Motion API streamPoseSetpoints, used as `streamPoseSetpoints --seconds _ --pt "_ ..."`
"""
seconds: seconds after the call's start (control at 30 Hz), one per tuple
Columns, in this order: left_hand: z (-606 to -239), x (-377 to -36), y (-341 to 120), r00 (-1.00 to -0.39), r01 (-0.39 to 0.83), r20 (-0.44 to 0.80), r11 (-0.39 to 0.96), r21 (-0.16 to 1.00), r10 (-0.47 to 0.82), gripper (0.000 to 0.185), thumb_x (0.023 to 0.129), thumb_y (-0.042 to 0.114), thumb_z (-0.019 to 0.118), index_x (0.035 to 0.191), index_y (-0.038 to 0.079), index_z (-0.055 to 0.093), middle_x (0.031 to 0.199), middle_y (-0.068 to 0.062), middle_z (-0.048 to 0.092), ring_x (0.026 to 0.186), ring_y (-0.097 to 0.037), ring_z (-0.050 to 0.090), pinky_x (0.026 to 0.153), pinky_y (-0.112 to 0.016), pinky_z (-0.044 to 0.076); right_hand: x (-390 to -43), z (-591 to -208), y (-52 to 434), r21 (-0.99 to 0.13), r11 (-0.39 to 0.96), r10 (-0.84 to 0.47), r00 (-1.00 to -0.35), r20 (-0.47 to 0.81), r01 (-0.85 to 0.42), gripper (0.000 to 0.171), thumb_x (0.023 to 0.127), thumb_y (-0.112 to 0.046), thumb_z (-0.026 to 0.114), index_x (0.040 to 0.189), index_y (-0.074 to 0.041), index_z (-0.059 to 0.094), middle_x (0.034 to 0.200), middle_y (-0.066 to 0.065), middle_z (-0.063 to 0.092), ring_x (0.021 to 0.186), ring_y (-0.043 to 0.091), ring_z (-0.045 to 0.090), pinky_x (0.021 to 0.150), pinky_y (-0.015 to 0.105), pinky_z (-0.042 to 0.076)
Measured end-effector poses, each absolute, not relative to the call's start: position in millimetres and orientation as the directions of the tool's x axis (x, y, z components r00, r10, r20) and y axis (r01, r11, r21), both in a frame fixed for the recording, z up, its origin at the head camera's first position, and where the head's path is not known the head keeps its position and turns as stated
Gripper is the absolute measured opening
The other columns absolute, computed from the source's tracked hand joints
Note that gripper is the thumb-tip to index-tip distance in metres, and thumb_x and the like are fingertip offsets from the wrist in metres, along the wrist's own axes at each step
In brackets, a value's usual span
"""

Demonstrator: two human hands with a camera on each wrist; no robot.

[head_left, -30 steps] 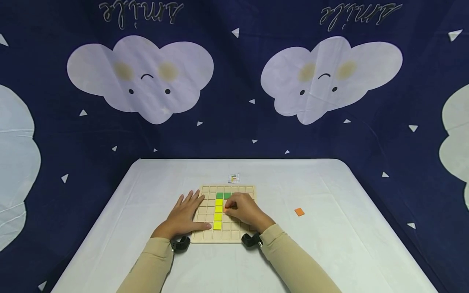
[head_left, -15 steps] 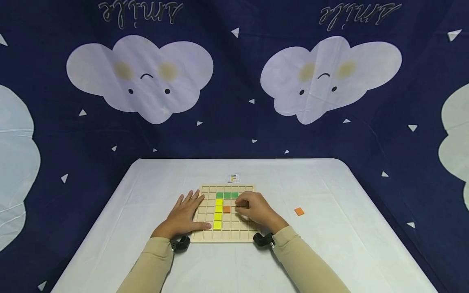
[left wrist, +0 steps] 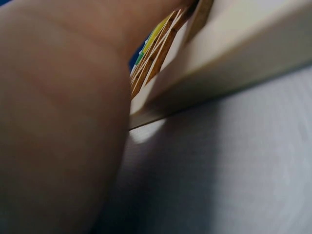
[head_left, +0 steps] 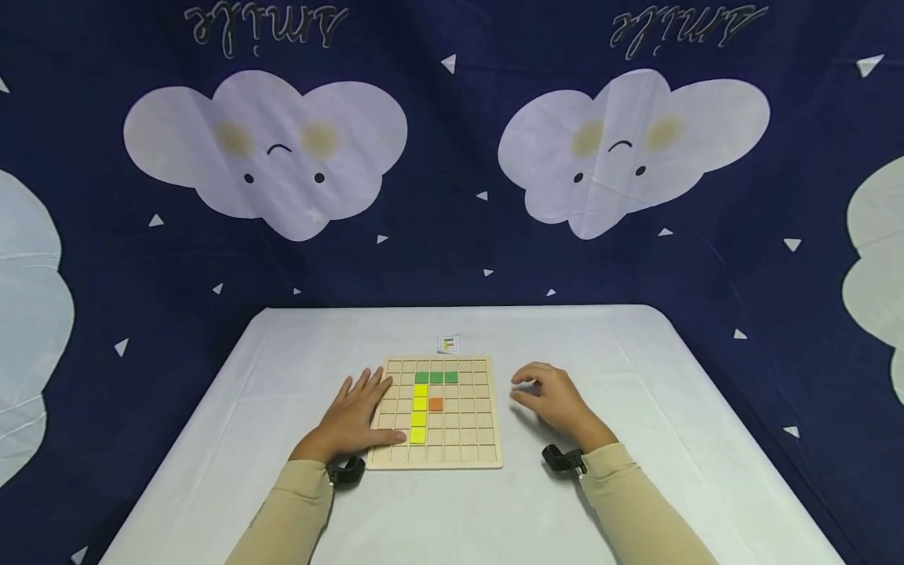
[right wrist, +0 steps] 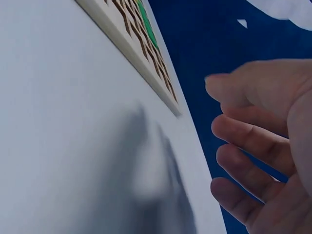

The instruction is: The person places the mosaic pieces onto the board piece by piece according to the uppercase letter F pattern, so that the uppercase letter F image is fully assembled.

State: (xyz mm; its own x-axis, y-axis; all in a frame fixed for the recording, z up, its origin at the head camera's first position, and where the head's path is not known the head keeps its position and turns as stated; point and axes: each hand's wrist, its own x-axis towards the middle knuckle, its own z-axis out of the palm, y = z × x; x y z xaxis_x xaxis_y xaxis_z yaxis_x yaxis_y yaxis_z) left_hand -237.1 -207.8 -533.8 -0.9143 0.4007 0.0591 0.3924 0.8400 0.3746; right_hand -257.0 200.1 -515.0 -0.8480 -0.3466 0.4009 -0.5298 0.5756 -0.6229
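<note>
Dark blue cloth [head_left: 452,259] printed with pale smiling clouds and small white triangles hangs behind everything and fills the upper part of the head view. Below it stands a table [head_left: 636,486] covered in white sheeting, creased in places. Near the middle of the table lies a square wooden grid board [head_left: 466,447], its shallow cells mostly bare. On the board, three green tiles [head_left: 436,377] form a short row near the far edge, four yellow tiles [head_left: 420,413] run in a column down from the leftmost green one, and a single orange tile [head_left: 435,404] sits just right of that column, touching it. The left hand [head_left: 353,420] lies flat with straight, spread fingers, palm on the table and fingertips and thumb resting on the board's left edge. The right hand [head_left: 554,399] hovers over the table just beside the board's right edge, fingers loosely curled and holding nothing; the right wrist view shows its palm empty. A small printed card [head_left: 449,344] lies just beyond the board's far edge.
</note>
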Motion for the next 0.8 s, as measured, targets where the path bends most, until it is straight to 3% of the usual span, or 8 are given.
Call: streamPoseSetpoints --seconds 0.4,0.7,0.8 --pt "-533 -237 -207 -0.915 0.390 0.052 0.842 0.373 0.401 0.120 0.077 0.081 0.070 0.165 0.007 0.036 0.172 -0.017 0.019 0.159 -0.038 0.009 0.125 -0.058 0.002 -253 -515 262 -0.628 0.573 -0.391 -0.849 0.356 -0.527 0.033 0.086 -0.008 0.089 0.116 -0.004 0.076 0.119 0.001 0.071 0.110 0.030 0.066 0.093 0.055 0.055" --pt "-534 -236 -207 -0.915 0.386 0.042 0.844 0.372 0.401 0.120 0.077 0.081 0.070 0.164 0.006 0.036 0.172 -0.017 0.018 0.159 -0.037 0.009 0.125 -0.058 0.001 -239 -519 305 -0.643 0.608 -0.392 -0.881 0.266 -0.465 0.042 0.082 -0.006 0.091 0.120 -0.005 0.075 0.126 0.008 0.069 0.115 0.033 0.063 0.093 0.053 0.054" --pt "-534 -237 -207 -0.915 0.389 0.046 0.843 0.371 0.401 0.121 0.077 0.082 0.070 0.165 0.007 0.035 0.173 -0.016 0.018 0.159 -0.036 0.009 0.125 -0.057 0.001 -235 -520 315 -0.652 0.606 -0.409 -0.881 0.236 -0.456 0.043 0.080 -0.005 0.092 0.119 -0.006 0.075 0.127 0.009 0.068 0.120 0.034 0.062 0.098 0.055 0.052"
